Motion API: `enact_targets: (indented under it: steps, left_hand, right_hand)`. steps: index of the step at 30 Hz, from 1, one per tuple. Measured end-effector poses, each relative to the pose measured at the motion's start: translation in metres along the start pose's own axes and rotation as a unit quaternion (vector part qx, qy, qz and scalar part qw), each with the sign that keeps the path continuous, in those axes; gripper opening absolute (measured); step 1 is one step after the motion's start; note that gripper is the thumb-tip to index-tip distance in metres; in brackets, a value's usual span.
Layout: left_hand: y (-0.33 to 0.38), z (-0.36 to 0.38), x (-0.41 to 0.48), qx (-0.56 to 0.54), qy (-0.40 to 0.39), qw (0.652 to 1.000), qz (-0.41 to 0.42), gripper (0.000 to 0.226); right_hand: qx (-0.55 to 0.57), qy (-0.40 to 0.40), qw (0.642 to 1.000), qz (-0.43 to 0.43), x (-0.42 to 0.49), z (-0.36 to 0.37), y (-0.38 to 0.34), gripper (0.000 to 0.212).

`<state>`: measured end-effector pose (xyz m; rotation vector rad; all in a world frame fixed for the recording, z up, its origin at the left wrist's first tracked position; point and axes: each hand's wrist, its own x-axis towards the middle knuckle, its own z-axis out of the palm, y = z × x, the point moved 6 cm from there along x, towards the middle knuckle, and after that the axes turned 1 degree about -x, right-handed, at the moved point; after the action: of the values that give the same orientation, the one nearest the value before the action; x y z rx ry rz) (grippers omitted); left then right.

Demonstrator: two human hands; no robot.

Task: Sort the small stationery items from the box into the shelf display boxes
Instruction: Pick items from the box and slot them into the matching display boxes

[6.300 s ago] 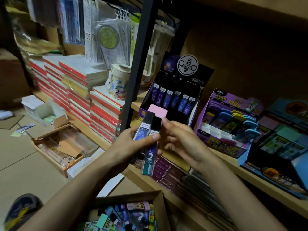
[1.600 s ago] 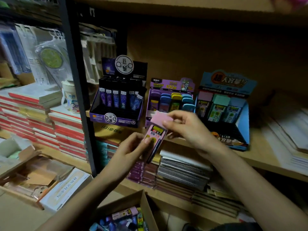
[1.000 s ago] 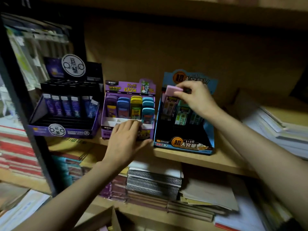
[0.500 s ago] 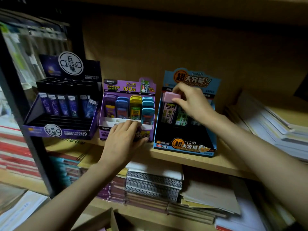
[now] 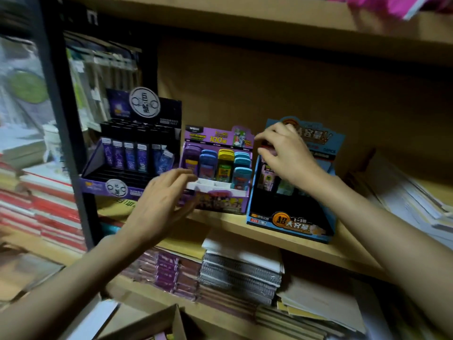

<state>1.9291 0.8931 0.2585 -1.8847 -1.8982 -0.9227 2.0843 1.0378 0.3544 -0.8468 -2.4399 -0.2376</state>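
1. Step in hand, by the look of it: a pink case [image 5: 268, 172] is being slotted into the back row of the blue box [image 5: 289, 225] on the shelf [image 5: 228, 223]. The case is already standing in the row, upright or close to it.
2. Grip check: the cap is pinched between the thumb and curled fingertips of the right hand [image 5: 285, 155], as far as can be made out through the blur. The left hand [image 5: 161, 204] is released, with fairly straight fingers laid against the front left corner of the purple box [image 5: 220, 204]. Nothing is seen held in it.
3. To get it done cleanly, the case should be kept vertical and pushed straight down beside the greenish one until it's seated. Only then should it be let go, or it'll probably tip forward into the empty black front tier.
4. The blue box is nothing but printed card, so it could easily get shoved back. It might be better steadied than the purple one.
5. The cases look like hard glossy plastic, flat with rounded caps, so they're likely a bit slippery. A thin white divider grid is seen in the purple box.
6. Only a corner of the brown cardboard carton [image 5: 157, 323] is caught at the bottom edge, so what's left to sort can't be judged.
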Motion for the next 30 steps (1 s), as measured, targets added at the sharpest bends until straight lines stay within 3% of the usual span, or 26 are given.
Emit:
enact_targets:
  steps: [5, 8, 12, 16, 24, 30]
  left_hand:
    - [-0.078, -0.035, -0.02, 0.063, 0.024, 0.992, -0.105, 0.036]
    - [-0.118, -0.039, -0.032, 0.061, 0.008, 0.985, -0.162, 0.038]
    - [-0.141, -0.033, -0.044, 0.062, -0.033, 0.985, -0.16, 0.048]
    - [-0.148, -0.031, -0.051, 0.053, -0.029, 0.988, -0.141, 0.05]
    - [-0.154, -0.03, -0.052, 0.023, -0.019, 0.99, -0.138, 0.049]
    - [-0.158, -0.03, -0.052, 0.035, -0.051, 0.989, -0.133, 0.054]
  right_hand:
    - [0.068, -0.035, 0.992, -0.101, 0.02, 0.014, -0.088, 0.026]
    - [0.01, -0.068, 0.988, -0.14, 0.036, 0.041, -0.126, 0.03]
    - [-0.118, -0.043, 0.982, -0.141, 0.053, 0.071, -0.149, 0.032]
    - [-0.175, -0.021, 0.977, -0.118, 0.062, 0.082, -0.153, 0.031]
    - [0.007, -0.051, 0.992, -0.112, 0.081, 0.09, -0.172, 0.047]
    - [0.035, -0.046, 0.997, -0.056, 0.09, 0.097, -0.176, 0.049]
